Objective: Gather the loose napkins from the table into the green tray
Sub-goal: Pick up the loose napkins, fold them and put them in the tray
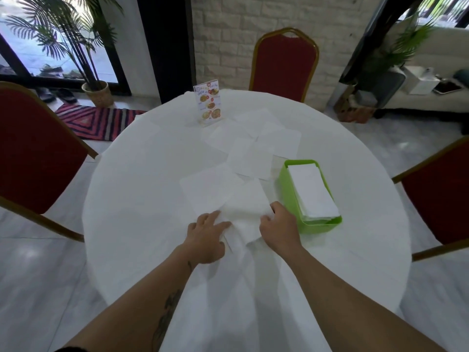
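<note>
- Two hands low in the frame's centre: left hand (206,236) lies flat, fingers straight, on a crumpled napkin (243,212); right hand (278,226) pinches its edge.
- Five more loose napkins (250,158) spread up the worktop (142,174).
- One green tray (289,191), right of centre, holds one stack (313,194).
- Three red chairs (284,64).

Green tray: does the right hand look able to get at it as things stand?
Probably yes. The right hand sits just left of the green tray, with nothing between them, though it is gripping a napkin at present.
</note>
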`<move>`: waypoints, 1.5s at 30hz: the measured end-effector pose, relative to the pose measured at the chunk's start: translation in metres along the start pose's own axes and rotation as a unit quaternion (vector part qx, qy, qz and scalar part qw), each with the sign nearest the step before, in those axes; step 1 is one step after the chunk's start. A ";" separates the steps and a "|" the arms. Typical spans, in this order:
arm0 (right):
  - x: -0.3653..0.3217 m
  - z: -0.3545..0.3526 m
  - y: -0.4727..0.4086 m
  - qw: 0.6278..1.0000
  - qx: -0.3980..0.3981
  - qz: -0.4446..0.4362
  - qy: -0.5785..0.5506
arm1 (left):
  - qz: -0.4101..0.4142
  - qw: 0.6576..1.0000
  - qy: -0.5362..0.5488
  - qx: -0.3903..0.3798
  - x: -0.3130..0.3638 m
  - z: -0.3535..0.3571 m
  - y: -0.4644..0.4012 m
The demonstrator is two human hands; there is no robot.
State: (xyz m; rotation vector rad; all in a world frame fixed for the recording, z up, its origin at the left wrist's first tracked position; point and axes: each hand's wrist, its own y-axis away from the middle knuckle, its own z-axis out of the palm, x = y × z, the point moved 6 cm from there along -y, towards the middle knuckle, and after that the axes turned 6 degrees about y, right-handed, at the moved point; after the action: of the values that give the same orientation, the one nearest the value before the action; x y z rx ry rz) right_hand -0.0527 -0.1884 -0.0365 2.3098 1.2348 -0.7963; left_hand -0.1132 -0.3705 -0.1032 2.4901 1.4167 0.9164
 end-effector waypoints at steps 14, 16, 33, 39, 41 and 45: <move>0.007 0.023 0.018 0.975 -0.123 -0.070 0.169 | -0.020 0.992 0.067 0.109 -0.002 -0.010 0.005; 0.010 0.040 0.026 0.953 -0.236 -0.068 0.177 | -0.015 0.990 0.076 0.118 -0.005 -0.009 0.005; 0.035 0.058 0.000 0.933 -0.187 0.278 -0.131 | 0.083 0.996 -0.005 0.037 0.012 0.010 0.016; 0.027 0.058 -0.003 0.962 -0.162 0.206 -0.075 | 0.068 0.996 0.033 0.042 0.012 0.010 0.018; 0.023 0.054 0.000 0.972 -0.145 0.175 -0.054 | 0.055 0.995 0.069 0.053 0.014 0.009 0.018; 0.007 0.032 -0.008 0.993 -0.100 0.063 0.004 | 0.036 0.976 0.178 0.118 0.023 -0.005 0.013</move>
State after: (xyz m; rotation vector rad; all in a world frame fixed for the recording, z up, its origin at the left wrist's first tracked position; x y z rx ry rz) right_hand -0.0655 -0.1985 -0.0657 2.2040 1.1044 -0.5914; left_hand -0.0980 -0.3595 -0.0842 2.6601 1.6329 1.3385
